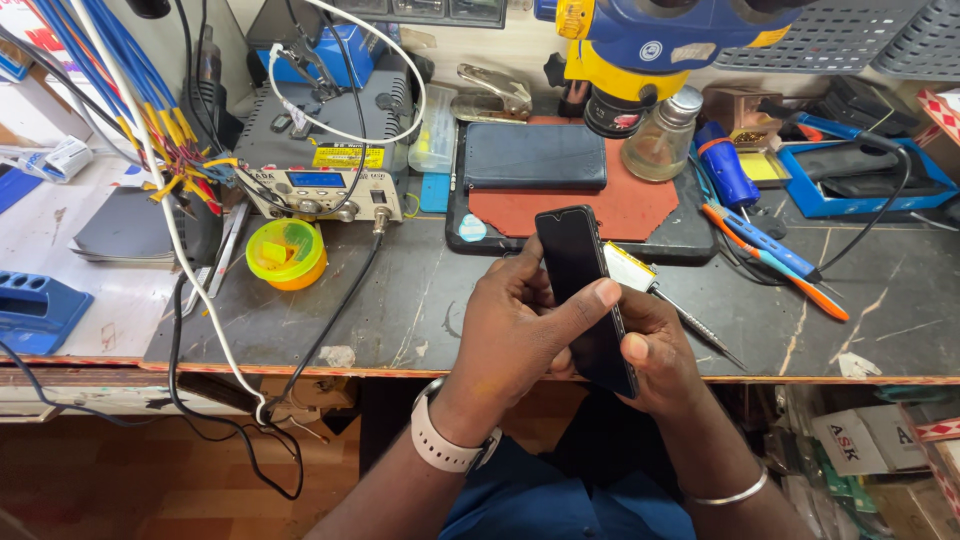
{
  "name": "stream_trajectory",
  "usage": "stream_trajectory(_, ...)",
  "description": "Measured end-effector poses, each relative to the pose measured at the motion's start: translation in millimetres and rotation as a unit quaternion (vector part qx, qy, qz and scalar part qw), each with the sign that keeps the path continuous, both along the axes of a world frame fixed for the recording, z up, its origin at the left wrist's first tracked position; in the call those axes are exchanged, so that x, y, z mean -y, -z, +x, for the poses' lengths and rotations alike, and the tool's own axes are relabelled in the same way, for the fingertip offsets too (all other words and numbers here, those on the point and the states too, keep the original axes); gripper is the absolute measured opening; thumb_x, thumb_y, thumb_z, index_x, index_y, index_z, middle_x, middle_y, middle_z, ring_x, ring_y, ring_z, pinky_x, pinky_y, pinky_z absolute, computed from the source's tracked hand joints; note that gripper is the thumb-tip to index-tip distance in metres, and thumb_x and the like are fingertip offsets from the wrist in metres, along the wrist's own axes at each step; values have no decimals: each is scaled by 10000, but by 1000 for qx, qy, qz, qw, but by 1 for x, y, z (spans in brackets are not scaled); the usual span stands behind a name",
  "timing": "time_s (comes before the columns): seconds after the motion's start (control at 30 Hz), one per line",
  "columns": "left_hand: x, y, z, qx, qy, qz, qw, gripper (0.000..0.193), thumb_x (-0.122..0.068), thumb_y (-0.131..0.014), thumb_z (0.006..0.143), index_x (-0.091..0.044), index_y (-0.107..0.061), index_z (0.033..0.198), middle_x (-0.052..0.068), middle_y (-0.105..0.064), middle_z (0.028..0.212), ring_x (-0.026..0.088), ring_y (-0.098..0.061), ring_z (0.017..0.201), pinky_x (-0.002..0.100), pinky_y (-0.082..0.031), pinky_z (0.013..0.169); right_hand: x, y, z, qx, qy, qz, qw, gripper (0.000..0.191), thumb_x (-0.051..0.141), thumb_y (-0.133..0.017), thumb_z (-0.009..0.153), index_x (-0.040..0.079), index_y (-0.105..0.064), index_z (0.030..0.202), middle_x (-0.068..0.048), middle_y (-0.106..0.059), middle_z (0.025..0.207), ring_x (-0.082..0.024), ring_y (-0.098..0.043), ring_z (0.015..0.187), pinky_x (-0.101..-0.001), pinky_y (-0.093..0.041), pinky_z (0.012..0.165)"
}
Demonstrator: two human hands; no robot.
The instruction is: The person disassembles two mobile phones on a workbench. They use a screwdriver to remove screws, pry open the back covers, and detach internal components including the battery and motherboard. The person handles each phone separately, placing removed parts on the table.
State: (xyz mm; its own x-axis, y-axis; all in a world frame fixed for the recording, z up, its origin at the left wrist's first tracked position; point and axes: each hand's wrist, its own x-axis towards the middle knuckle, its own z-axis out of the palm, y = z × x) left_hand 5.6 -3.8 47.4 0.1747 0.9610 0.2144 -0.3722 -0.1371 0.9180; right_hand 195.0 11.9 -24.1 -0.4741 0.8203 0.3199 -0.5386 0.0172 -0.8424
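Note:
A black smartphone (578, 268) with a dark screen is held upright over the front edge of the workbench (420, 300). My left hand (515, 330) wraps its left side, the thumb lying across the screen. My right hand (655, 355) grips the phone's lower right edge. A thin metal-tipped tool with a yellow and white handle (650, 290) sticks out to the right behind the phone, by my right hand. I wear a white watch band on the left wrist and a thin metal bangle on the right.
A red mat on a black tray (620, 205) carries a dark wallet-like case (535, 157). A grey soldering station (320, 160), yellow dish (285, 253), glass bottle (662, 140), blue and orange screwdrivers (770, 250) and a microscope (650, 50) crowd the back. Cables hang at left.

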Motion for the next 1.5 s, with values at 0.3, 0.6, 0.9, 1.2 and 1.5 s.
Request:
stream_trajectory(0.3,0,3,4,-7,-22,21,1000,375,-246,-847,849,-35,-699,1120,-47,-634,792,-7,-504,592,175,-372,486,4,-2,-2,25,27,18,999,771,440,-842,893,-154,-565,1298,-236,-710,1080,-296,-742,964,-455,-635,872)
stream_trajectory(0.6,4,-3,8,7,-21,-50,999,346,-185,-817,807,-30,-687,1087,-30,-630,739,18,-502,513,188,-356,416,3,6,4,36,25,7,999,774,461,-876,849,-122,-597,1276,-197,-705,1068,-270,-727,970,-438,-629,884)
stream_trajectory(0.9,13,-15,16,-220,-246,171,928,818,-243,-920,629,8,-538,1308,61,-642,1002,128,-658,850,270,-568,699,7,-1,2,6,0,27,1000,953,530,-820,877,-42,-415,1523,-165,-569,1426,-261,-560,1332,-450,-456,1136)
stream_trajectory(1.2,26,-24,-12,-411,-305,410,755,726,-148,-901,667,-14,-488,1250,179,-548,1209,356,-565,1132,468,-438,959,9,-17,-11,-77,24,45,996,982,619,-641,958,-52,-276,1575,-185,-405,1585,-268,-397,1484,-441,-330,1238)
stream_trajectory(1.5,13,3,-38,-517,-278,458,668,504,-84,-776,758,-16,-543,1199,155,-574,1153,334,-585,1097,485,-422,954,3,-9,-7,-40,12,75,996,925,631,-647,972,-63,-369,1516,-207,-463,1518,-262,-480,1384,-451,-428,1157)
